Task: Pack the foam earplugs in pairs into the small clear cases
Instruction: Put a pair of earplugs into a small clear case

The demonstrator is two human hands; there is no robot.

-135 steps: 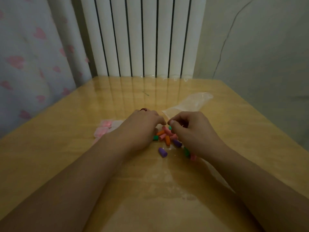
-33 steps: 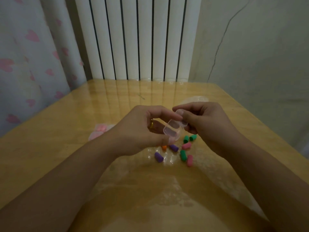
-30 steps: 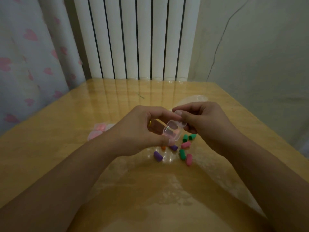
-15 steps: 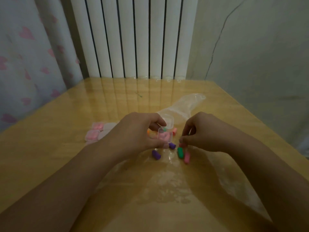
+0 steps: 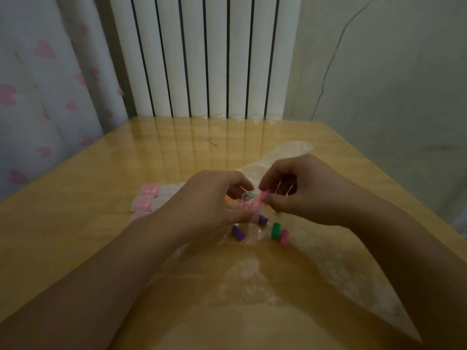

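Right now the left hand (image 5: pixel 209 200) grips an open clear case (image 5: pixel 249 202) just above the tabletop (image 5: pixel 75 236), and the right hand (image 5: pixel 300 190) pinches a pink earplug (image 5: pixel 264 197) at its rim. Something pink already shows inside the case. Loose earplugs lie near the hands: two purple (image 5: pixel 238 232), a green (image 5: pixel 276 230) and a pink (image 5: pixel 284 237). Filled cases (image 5: pixel 149 200) sit to the left; a plastic bag (image 5: pixel 280 155) lies beyond. The likely trouble is springy foam: unless pressed fully in, the plug could pop back out or jam the lid. A tilted case could also spill its contents, and dim light makes colour mismatches easy.
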